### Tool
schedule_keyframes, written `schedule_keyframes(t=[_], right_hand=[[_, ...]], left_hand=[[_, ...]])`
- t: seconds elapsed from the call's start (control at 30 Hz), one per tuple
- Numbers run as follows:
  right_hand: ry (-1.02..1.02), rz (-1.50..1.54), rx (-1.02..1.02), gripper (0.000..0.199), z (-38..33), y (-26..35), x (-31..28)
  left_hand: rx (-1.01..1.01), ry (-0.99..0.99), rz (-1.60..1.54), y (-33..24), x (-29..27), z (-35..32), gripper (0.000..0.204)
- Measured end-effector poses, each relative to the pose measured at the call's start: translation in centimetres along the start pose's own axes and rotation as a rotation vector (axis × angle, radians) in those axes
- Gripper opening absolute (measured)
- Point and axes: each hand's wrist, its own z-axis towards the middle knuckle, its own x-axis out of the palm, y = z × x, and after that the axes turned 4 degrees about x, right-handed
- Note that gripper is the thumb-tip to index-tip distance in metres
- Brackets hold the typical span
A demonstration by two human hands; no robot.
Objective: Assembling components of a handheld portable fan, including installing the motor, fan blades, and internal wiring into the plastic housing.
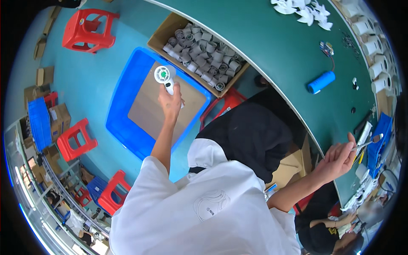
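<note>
My left hand [170, 100] is wrapped around the handle of a white handheld fan [163, 75], whose round spoked head has a green centre. I hold it above a blue plastic bin [117, 106] with a brown cardboard sheet [146, 104] at its bottom. Off to the right, my right hand [338, 160] is closed at the edge of the green table [263, 38]. A thin silver metal tool [366, 143] sticks out from its fingertips; its exact kind is unclear. Beyond it lie a blue tray [383, 127] and white plastic parts [359, 191].
A cardboard box [163, 30] full of grey-white cylindrical housings stands beside the bin. On the table are white fan blades [304, 12], a blue cylindrical battery [321, 82] and white housings [379, 66]. Red stools [77, 139] stand at left. Another person [318, 238] sits at lower right.
</note>
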Motion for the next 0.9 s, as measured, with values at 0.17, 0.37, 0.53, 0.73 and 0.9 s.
schedule_keyframes(t=[0.17,0.37,0.53,0.73,0.9], right_hand=[[0.066,0.021,-0.085,0.03,-0.7,1.2,1.6],[0.563,-0.008,-0.14,0.029,-4.0,2.1,11.1],[0.656,-0.247,-0.076,0.026,-3.3,2.6,17.9],[0.652,-0.184,-0.033,0.031,-3.3,1.7,19.1],[0.659,-0.183,-0.197,0.031,-2.7,0.4,18.3]], left_hand=[[-0.156,0.0,0.019,9.1,-0.7,1.9,0.028],[-0.568,-0.225,-0.308,22.2,-2.0,4.4,0.028],[-0.672,-0.286,-0.236,25.9,-1.3,6.5,0.04],[-0.773,-0.132,-0.12,30.1,-0.9,11.7,0.041],[-0.676,-0.212,0.127,29.6,2.7,16.3,0.037]])
